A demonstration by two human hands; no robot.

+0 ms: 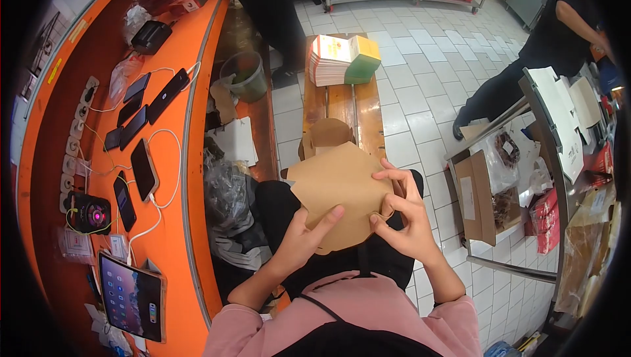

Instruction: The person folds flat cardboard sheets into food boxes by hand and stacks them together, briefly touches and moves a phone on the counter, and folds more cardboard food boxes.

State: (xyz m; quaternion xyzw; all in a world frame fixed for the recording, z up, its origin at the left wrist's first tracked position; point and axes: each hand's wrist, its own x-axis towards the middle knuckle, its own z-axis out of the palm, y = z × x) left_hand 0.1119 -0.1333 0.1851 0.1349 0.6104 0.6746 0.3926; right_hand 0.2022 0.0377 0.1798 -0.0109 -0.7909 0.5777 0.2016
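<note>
A brown cardboard box blank point(345, 186), partly folded, is held up above my lap. My left hand point(303, 235) grips its lower left edge, thumb lying on the face and the other fingers hidden behind. At the right edge, my right hand point(402, 215) pinches a small flap between thumb and fingers. Just beyond the cardboard, another brown cardboard piece point(330, 133) rests on the wooden bench point(368, 104). Farther along the bench stand a stack of white and red printed cartons point(328, 61) and a green and yellow stack point(363, 60).
To the left, an orange counter point(172, 179) carries several phones with cables and a tablet point(131, 294). A bucket point(244, 75) stands below it. On the right is a metal rack point(513, 268) with an open carton point(474, 199). One person point(519, 74) stands behind it; another person point(266, 8) is beyond the bench.
</note>
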